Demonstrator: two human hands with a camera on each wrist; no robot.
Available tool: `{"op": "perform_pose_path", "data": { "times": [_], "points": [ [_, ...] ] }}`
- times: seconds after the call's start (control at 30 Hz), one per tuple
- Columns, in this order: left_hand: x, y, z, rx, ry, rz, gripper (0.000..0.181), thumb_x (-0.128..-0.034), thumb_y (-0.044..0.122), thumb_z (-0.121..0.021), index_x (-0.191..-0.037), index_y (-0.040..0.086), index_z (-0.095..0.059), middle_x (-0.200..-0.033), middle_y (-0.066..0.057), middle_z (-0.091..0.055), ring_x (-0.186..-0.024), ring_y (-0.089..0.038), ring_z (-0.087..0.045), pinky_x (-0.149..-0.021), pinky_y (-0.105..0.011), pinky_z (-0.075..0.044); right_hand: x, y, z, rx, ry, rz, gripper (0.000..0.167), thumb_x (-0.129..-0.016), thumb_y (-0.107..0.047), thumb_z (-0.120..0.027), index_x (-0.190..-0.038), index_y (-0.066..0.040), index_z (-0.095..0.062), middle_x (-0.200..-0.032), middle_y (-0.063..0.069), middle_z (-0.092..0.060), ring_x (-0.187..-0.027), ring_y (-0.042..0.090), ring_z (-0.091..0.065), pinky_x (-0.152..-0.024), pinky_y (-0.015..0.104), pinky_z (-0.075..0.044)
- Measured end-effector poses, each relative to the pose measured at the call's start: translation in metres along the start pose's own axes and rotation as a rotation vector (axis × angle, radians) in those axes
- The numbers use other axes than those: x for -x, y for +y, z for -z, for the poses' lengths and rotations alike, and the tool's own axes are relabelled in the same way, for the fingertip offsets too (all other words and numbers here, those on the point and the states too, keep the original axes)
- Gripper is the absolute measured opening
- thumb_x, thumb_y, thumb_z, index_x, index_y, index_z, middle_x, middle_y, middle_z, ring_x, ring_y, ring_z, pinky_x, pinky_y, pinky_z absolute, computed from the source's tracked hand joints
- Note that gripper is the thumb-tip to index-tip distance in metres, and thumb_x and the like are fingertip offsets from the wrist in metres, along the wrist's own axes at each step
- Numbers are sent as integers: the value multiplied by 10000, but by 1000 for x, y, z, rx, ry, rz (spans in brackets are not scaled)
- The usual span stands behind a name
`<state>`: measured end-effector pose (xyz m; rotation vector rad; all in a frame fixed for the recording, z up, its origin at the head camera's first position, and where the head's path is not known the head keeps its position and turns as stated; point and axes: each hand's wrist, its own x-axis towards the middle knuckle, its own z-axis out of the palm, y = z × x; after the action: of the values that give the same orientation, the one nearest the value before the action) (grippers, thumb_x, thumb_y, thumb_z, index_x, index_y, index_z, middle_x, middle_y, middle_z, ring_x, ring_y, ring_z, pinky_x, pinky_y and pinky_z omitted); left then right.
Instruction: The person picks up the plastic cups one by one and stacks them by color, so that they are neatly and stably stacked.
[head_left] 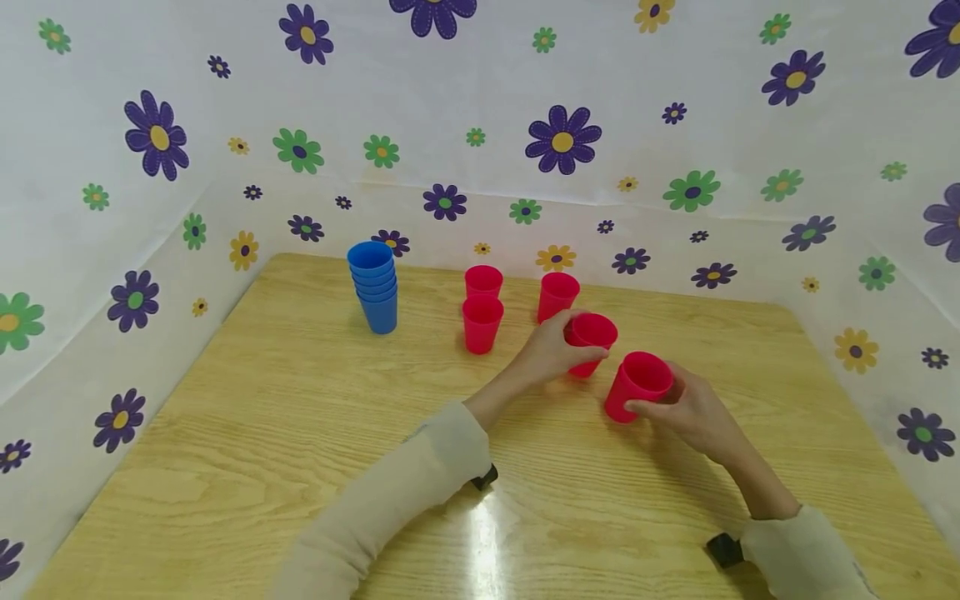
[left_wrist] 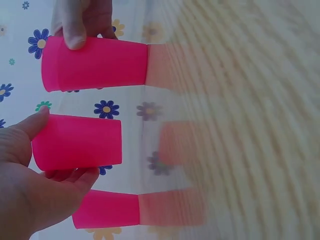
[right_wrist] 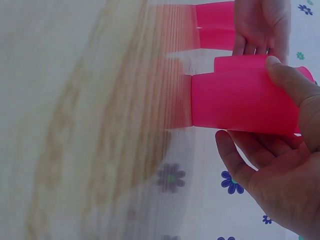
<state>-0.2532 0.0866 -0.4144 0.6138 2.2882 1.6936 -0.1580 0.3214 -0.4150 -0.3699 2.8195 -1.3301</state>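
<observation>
My left hand [head_left: 546, 352] grips a red plastic cup [head_left: 592, 332] between thumb and fingers. In the left wrist view a gap between this cup [left_wrist: 82, 142] and its reflection shows it held just above the table. To the right, my right hand [head_left: 701, 417] is curled round another red cup [head_left: 633, 390], which stands upright on the table. A second rim line near its mouth [left_wrist: 52, 65] suggests a nested pair. Behind my left hand stands a red cup [head_left: 558, 293], partly hidden. Two more red cups, a front one [head_left: 482, 327] and a back one [head_left: 483, 279], stand to the left.
A stack of several blue cups [head_left: 378, 296] stands at the back left of the wooden table [head_left: 262, 433]. Flower-printed white cloth [head_left: 480, 100] rises behind and at both sides. Dark straps or devices [head_left: 724, 551] sit at the wrists.
</observation>
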Motion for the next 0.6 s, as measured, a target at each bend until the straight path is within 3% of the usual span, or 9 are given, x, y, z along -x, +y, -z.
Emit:
{"op": "perform_pose_path", "data": {
  "times": [0.17,0.6],
  "points": [
    [10,8,11,-12,9,33,731,-900,332,-820,-1513,115,-485,-1320,-34,-614,-1140,-168,-591,-864,-226,-557,1,-1,1,15,10,5,578,-905,-196,-825,-1361,31,-553,-1226,183,-680,-1030,251,-651,-833,191,-558],
    [37,31,27,-21,-15,6,776,-892,335,-828,-1540,112,-463,-1328,-31,-599,-1141,-166,-579,-882,-242,-558,-1,1,0,21,0,-7,591,-904,-204,-826,-1368,29,-545,-1233,182,-677,-1064,329,-644,-843,185,-552]
  ]
}}
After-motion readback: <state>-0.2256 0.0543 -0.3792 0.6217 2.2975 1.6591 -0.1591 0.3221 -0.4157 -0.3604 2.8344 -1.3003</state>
